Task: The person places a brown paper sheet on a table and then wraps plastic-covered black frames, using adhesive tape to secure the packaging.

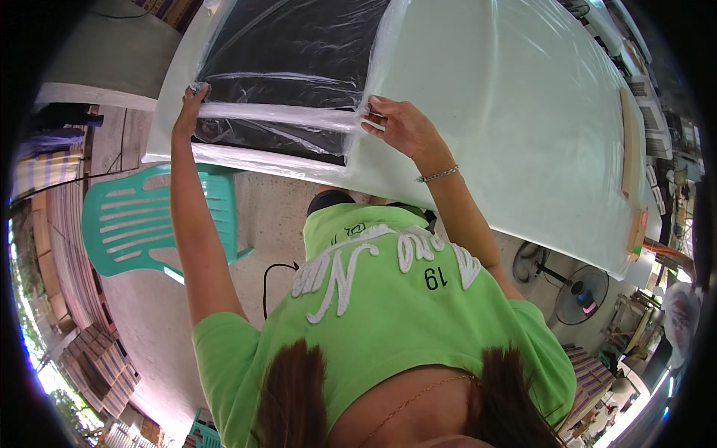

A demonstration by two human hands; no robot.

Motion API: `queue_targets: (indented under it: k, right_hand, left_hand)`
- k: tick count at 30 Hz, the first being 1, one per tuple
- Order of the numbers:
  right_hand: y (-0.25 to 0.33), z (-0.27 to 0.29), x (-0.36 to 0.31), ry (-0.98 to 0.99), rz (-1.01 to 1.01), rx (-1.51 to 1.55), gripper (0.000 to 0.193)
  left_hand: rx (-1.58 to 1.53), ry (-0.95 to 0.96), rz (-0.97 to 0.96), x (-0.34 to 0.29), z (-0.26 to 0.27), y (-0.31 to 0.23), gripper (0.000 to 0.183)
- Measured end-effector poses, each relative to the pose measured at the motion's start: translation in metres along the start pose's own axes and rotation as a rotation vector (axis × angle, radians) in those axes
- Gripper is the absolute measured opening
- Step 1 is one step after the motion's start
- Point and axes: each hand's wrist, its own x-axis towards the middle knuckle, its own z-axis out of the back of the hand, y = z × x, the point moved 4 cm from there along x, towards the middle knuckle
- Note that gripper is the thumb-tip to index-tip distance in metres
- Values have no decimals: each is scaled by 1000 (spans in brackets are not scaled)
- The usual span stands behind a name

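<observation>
Clear film (280,113) is seen over a dark rectangular piece (258,142) at the near edge of the white-topped table (523,119), toward its left end. At the left margin, a bunch of film is pinched between the thumb and fingers of the left hand (187,113). The right margin is met by the bent fingertips of the right hand (409,131); whether film is clamped there cannot be told. Risk, as judged: the whitish band stretched between the hands could be skewed if one side is pulled harder than the other. Creases could be trapped if the film is pressed down while slack, and a tear could be started at the bunched left margin by too sharp a tug. Appearance: the film is transparent and glossy, marked by bright wrinkles running mostly crosswise, and whitened where it is gathered along the borders. The dark piece is shown flat beneath; its material cannot be determined.
</observation>
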Motion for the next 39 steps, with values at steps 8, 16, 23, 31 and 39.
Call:
queue_targets:
  k: [8, 16, 23, 31, 39]
  right_hand:
    - [27, -66, -14, 172, 113, 197, 12]
    - [-4, -29, 1, -174, 221, -24, 25]
    - [-32, 11, 15, -176, 266, 27, 38]
    - [-38, -1, 17, -438, 478, -540, 52]
    - [-44, 7, 17, -422, 438, -792, 51]
  left_hand:
    - [109, 13, -128, 11, 5, 17, 83]
    - [361, -18, -182, -1, -4, -3, 78]
    - [455, -45, -254, -20, -2, -14, 75]
    - [465, -49, -290, -20, 5, -6, 76]
    - [662, -177, -747, -103, -20, -118, 63]
